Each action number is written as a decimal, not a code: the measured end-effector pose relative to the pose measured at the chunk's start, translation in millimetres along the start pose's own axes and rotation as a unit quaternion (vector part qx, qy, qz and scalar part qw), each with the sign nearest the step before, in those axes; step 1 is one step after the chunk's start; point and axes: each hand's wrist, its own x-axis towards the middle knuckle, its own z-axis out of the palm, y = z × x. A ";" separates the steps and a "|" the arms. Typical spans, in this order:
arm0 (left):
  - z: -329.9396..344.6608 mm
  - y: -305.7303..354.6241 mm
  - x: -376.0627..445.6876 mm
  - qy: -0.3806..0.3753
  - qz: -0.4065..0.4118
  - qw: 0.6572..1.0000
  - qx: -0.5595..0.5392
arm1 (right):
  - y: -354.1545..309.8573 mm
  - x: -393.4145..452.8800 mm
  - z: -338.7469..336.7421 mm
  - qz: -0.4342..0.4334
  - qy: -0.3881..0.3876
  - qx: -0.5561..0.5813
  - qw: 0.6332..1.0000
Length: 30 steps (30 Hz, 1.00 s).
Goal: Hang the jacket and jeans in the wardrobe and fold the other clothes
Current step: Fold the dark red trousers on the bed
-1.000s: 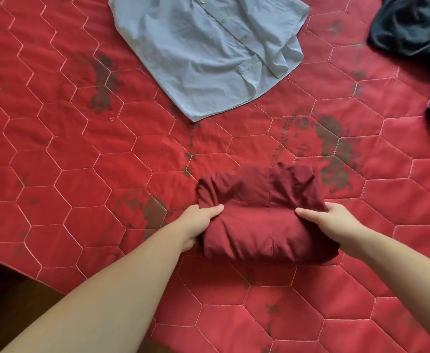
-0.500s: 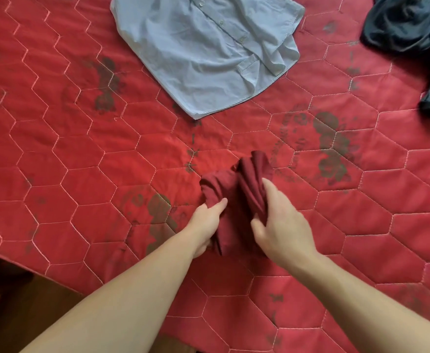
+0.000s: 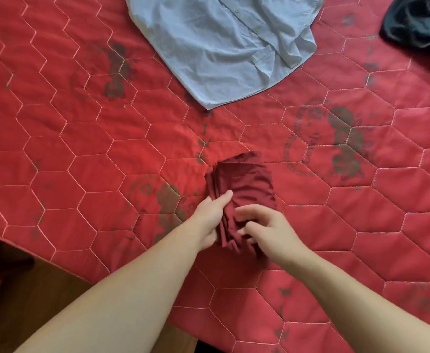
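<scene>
Maroon garment, folded into a compact, many-layered packet, lay on the red quilted bedspread near its front edge, in the lower middle of the head view, the only view supplied. The left hand clamped the packet's left edge, thumb on top and fingers out of sight beneath, so that the stacked layers showed as fine ridges just beside the thumb. The right hand rested on the near right corner with fingers curled and loosely parted; motion blur left it uncertain whether they pinched the cloth or merely pressed it flat. The packet formed a narrow rectangle whose long axis ran from the hands away toward the far side of the bed, leaning slightly right, its free far end a little rumpled. The fabric appeared thin, light and limp, with a faint sheen; it would probably slump or spring open unless supported, so the stacked left edge, where all layers could be gripped together, seemed the soundest hold. A pale blue shirt lay unfolded and well apart at the far side, and a dark garment lay crumpled at the far right corner; both judged still to be dealt with.
</scene>
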 end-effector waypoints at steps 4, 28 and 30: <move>1.8 5.0 -1.3 -0.003 0.012 0.998 -0.067 | 11.8 -5.9 -21.1 0.004 0.225 -0.105 0.969; -18.4 10.4 -28.5 -0.309 -0.115 0.919 0.214 | 1.2 7.2 -55.9 0.236 -0.040 0.334 0.912; -14.9 9.2 -32.7 -0.319 -0.107 0.918 0.208 | -5.4 14.6 -57.5 0.250 -0.008 0.318 0.915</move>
